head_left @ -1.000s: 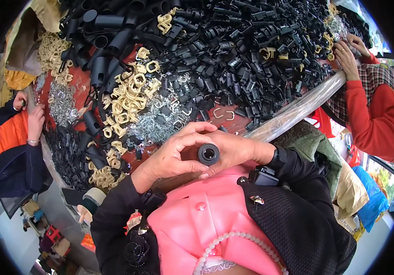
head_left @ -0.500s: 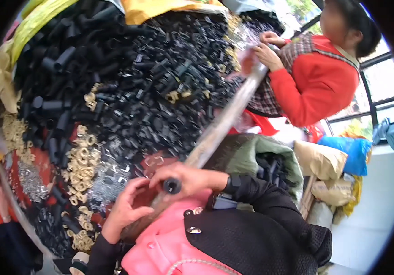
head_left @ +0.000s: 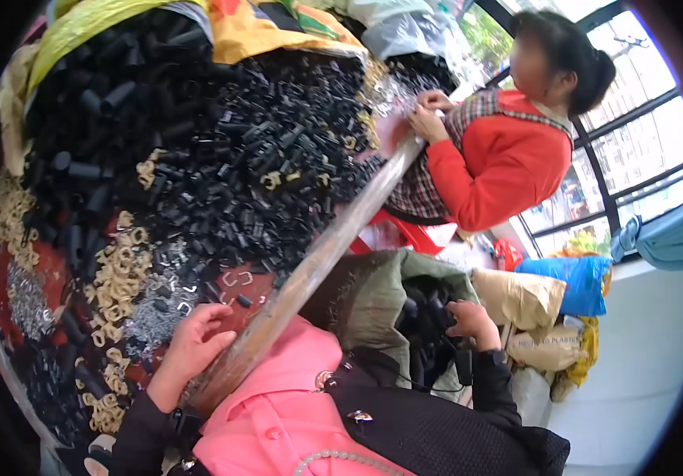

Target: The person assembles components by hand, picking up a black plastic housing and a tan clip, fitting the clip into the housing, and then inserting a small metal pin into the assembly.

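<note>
My left hand (head_left: 186, 349) is beside the wooden rail (head_left: 302, 274), fingers spread and nothing in it. It is nearest to the small metal clips (head_left: 159, 317) and the cream plastic rings (head_left: 111, 282). My right hand (head_left: 475, 321) is over the mouth of a green woven sack (head_left: 369, 305), out to the right. Its fingers look loosely apart, and I see nothing held between them. Black plastic tube parts (head_left: 421, 325) fill the sack just beneath and beside that hand.
A large heap of black plastic parts (head_left: 254, 143) covers the table beyond the rail. Another person (head_left: 500, 159) in a red top works at the far right. Tan bags (head_left: 520, 297) and a blue bag (head_left: 567, 285) lie beyond the sack.
My right hand has moved from beside my left hand, where it held a black tube part, rightward to the sack. The part no longer shows in it. My left hand has shifted slightly left.
</note>
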A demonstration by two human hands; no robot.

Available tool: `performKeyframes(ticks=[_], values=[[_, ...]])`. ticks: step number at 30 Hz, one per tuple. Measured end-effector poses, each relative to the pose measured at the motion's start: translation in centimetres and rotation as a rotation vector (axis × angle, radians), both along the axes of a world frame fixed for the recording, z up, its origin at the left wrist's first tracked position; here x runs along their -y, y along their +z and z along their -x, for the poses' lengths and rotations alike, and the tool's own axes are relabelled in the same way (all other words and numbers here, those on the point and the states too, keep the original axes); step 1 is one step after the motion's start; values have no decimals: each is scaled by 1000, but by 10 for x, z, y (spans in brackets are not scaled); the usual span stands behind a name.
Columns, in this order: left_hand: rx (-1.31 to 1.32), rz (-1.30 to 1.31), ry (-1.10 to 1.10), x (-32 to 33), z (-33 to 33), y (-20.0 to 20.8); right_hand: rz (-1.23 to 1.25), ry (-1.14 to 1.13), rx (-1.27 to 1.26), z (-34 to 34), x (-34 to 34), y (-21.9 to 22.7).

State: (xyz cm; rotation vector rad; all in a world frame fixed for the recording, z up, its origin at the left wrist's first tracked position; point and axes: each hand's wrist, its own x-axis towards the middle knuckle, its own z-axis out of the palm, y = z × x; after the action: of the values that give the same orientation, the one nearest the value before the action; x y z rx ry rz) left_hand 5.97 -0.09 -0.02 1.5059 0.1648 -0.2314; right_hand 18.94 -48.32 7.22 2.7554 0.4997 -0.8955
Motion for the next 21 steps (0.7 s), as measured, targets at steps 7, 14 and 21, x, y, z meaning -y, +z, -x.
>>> performKeyframes(ticks=[7,14,21], values=[[-28,54,22,3,10,10,-355,231,306,-43,-139,36],[-82,156,177,-13,21,13,-957,867,166,-65,-344,-1],[-19,134,353,-37,-6,36,-1076,897,489,-97,-461,-22]])
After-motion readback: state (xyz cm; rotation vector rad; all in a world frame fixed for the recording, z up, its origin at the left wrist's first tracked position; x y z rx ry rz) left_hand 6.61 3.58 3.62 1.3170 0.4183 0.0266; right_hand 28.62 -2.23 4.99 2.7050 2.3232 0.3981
